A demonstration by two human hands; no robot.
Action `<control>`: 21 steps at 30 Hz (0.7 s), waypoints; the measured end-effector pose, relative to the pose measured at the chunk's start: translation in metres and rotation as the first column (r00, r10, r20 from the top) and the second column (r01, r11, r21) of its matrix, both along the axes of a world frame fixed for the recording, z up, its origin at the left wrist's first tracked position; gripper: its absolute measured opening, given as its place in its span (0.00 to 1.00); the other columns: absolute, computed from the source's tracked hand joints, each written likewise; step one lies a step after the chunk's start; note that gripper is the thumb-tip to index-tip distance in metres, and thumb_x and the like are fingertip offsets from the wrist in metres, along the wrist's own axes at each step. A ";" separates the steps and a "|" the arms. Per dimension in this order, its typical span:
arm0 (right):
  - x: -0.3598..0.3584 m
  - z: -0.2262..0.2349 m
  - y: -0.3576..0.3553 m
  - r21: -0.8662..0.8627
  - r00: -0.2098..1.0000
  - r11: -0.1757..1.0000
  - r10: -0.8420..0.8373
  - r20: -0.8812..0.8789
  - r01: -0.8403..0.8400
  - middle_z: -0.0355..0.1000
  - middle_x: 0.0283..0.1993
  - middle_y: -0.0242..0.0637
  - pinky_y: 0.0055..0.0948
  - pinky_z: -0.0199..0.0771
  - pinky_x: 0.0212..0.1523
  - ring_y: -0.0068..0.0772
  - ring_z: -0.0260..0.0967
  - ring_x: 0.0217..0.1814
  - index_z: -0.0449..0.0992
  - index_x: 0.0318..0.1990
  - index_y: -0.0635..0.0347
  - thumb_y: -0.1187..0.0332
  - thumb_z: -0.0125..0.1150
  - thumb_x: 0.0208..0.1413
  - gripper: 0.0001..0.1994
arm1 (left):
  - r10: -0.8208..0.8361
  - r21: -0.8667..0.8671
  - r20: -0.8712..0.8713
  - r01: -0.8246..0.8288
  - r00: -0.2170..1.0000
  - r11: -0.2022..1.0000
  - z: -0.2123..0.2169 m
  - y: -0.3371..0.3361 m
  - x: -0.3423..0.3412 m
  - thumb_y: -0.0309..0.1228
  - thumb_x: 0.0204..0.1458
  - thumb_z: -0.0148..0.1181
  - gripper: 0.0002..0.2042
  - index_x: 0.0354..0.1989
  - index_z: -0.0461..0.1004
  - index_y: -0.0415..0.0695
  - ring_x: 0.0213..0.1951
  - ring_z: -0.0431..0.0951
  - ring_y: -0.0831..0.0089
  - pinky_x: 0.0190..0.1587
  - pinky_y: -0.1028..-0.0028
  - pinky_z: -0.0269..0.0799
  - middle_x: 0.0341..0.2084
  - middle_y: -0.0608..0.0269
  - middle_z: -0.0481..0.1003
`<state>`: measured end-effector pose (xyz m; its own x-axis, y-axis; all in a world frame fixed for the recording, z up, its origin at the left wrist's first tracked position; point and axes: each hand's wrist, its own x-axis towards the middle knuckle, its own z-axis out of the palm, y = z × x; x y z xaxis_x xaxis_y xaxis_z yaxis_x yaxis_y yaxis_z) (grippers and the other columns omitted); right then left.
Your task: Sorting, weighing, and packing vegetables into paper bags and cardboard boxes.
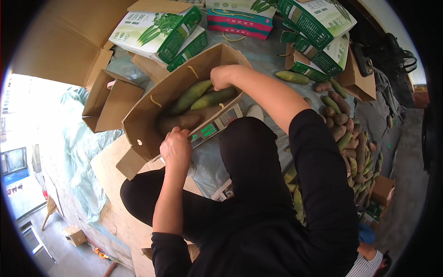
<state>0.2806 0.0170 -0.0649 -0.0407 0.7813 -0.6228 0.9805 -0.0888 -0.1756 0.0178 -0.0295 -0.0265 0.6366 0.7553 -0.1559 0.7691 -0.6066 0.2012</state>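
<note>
On the scale [217, 124] there's an open cardboard box [152, 113] sitting tilted, with about 3 long green-brown vegetables [189, 98] inside. The person's right hand [220, 77] is curled over the end of one, fingers closed on it, while the left hand [175, 147] clamps the box's near edge, fingers pressed together. Honestly that box looks tippy; let go of the edge and I'd bet it slides off, or a vegetable rolls out the low side

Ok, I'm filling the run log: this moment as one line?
left hand: grips cardboard box rim | right hand: inside box on green vegetable | box: on scale
</note>
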 end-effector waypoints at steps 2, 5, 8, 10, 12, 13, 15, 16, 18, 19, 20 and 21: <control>-0.001 -0.004 0.007 0.040 0.999 0.998 -0.045 0.000 0.045 0.75 0.37 0.45 0.38 0.71 0.42 0.43 0.73 0.40 0.80 0.36 0.55 0.63 0.60 0.45 0.11 | 0.008 -0.011 0.008 -0.008 1.000 1.000 0.001 0.003 0.004 0.32 0.44 0.59 0.05 0.29 0.77 0.47 0.35 0.74 0.58 0.35 0.61 0.70 0.28 0.59 0.71; -0.009 0.003 0.011 0.158 0.990 0.986 -0.028 -0.141 0.051 0.75 0.36 0.46 0.38 0.71 0.41 0.45 0.73 0.38 0.79 0.34 0.59 0.65 0.58 0.45 0.11 | 0.011 0.017 -0.121 -0.009 0.993 1.000 0.001 0.009 0.008 0.25 0.44 0.51 0.06 0.26 0.76 0.50 0.36 0.75 0.61 0.34 0.62 0.72 0.29 0.61 0.71; -0.003 0.008 0.001 0.383 0.837 0.888 -0.004 -0.547 0.255 0.76 0.37 0.43 0.35 0.71 0.42 0.40 0.73 0.39 0.77 0.40 0.60 0.64 0.59 0.46 0.14 | 0.019 0.016 -0.106 -0.017 0.994 1.000 0.002 0.012 0.009 0.28 0.43 0.55 0.03 0.27 0.73 0.47 0.34 0.75 0.56 0.32 0.60 0.72 0.30 0.60 0.72; 0.001 0.024 -0.026 0.430 0.682 0.765 -0.017 -0.731 0.479 0.75 0.36 0.42 0.30 0.71 0.41 0.34 0.73 0.38 0.76 0.40 0.61 0.64 0.60 0.48 0.13 | 0.004 0.008 -0.132 -0.003 0.991 1.000 0.002 0.012 0.010 0.33 0.45 0.57 0.07 0.32 0.74 0.45 0.34 0.74 0.55 0.34 0.59 0.71 0.33 0.58 0.72; -0.004 0.053 -0.058 0.402 0.585 0.680 -0.049 -0.809 0.613 0.75 0.36 0.41 0.28 0.71 0.40 0.31 0.73 0.37 0.76 0.40 0.61 0.65 0.59 0.49 0.12 | -0.013 0.009 -0.136 0.014 0.991 1.000 0.000 0.015 0.005 0.34 0.46 0.57 0.08 0.32 0.75 0.44 0.34 0.74 0.54 0.34 0.58 0.70 0.33 0.56 0.72; -0.005 0.063 -0.080 0.396 0.480 0.524 -0.028 -0.877 0.754 0.75 0.35 0.39 0.25 0.71 0.39 0.27 0.72 0.37 0.76 0.40 0.61 0.67 0.58 0.50 0.11 | -0.017 0.005 -0.100 0.018 0.995 1.000 0.002 0.013 0.005 0.33 0.45 0.57 0.08 0.31 0.74 0.44 0.34 0.74 0.53 0.33 0.58 0.70 0.32 0.56 0.72; 0.004 0.068 -0.122 0.363 0.380 0.327 0.012 -0.925 0.872 0.75 0.35 0.37 0.23 0.71 0.38 0.23 0.72 0.37 0.76 0.40 0.61 0.70 0.57 0.52 0.10 | -0.016 -0.009 -0.069 0.015 0.997 1.000 0.007 0.007 0.012 0.32 0.45 0.56 0.07 0.29 0.74 0.42 0.33 0.74 0.53 0.33 0.58 0.68 0.30 0.55 0.72; 0.007 0.057 -0.144 0.267 0.269 0.210 0.021 -0.963 0.941 0.75 0.35 0.35 0.22 0.70 0.37 0.21 0.71 0.37 0.76 0.41 0.61 0.71 0.56 0.53 0.09 | -0.015 -0.007 -0.046 0.015 0.999 1.000 0.006 0.007 0.012 0.30 0.44 0.56 0.06 0.29 0.74 0.41 0.32 0.74 0.53 0.33 0.59 0.68 0.28 0.55 0.71; 0.016 0.031 -0.191 0.156 0.159 0.051 -0.058 -0.986 0.986 0.74 0.36 0.33 0.22 0.70 0.36 0.18 0.70 0.37 0.75 0.41 0.61 0.74 0.55 0.53 0.08 | -0.041 -0.012 -0.013 0.040 0.999 0.999 0.003 0.006 0.011 0.29 0.44 0.57 0.06 0.29 0.74 0.42 0.32 0.74 0.54 0.33 0.59 0.68 0.28 0.56 0.71; 0.020 0.014 -0.217 0.150 0.151 0.013 -0.158 -0.976 0.989 0.74 0.37 0.33 0.23 0.70 0.36 0.17 0.69 0.37 0.75 0.42 0.61 0.74 0.56 0.53 0.09 | -0.043 -0.016 0.018 0.043 0.999 0.999 0.003 0.006 0.011 0.29 0.44 0.57 0.06 0.30 0.75 0.42 0.31 0.74 0.54 0.33 0.60 0.68 0.28 0.56 0.71; 0.020 -0.006 -0.247 0.217 0.204 -0.012 -0.288 -0.936 0.976 0.74 0.33 0.34 0.24 0.70 0.34 0.21 0.70 0.34 0.75 0.40 0.60 0.73 0.56 0.52 0.08 | -0.054 -0.032 0.021 0.055 0.998 0.998 0.001 0.005 0.012 0.28 0.43 0.58 0.07 0.31 0.75 0.41 0.31 0.74 0.55 0.33 0.62 0.68 0.28 0.56 0.71; 0.019 -0.027 -0.276 0.283 0.247 -0.026 -0.411 -0.878 0.959 0.73 0.29 0.35 0.25 0.69 0.32 0.24 0.70 0.30 0.76 0.38 0.59 0.73 0.57 0.51 0.07 | -0.072 -0.031 0.021 0.072 0.997 0.997 -0.002 0.008 0.010 0.28 0.43 0.58 0.07 0.31 0.75 0.41 0.31 0.74 0.55 0.33 0.62 0.68 0.28 0.56 0.71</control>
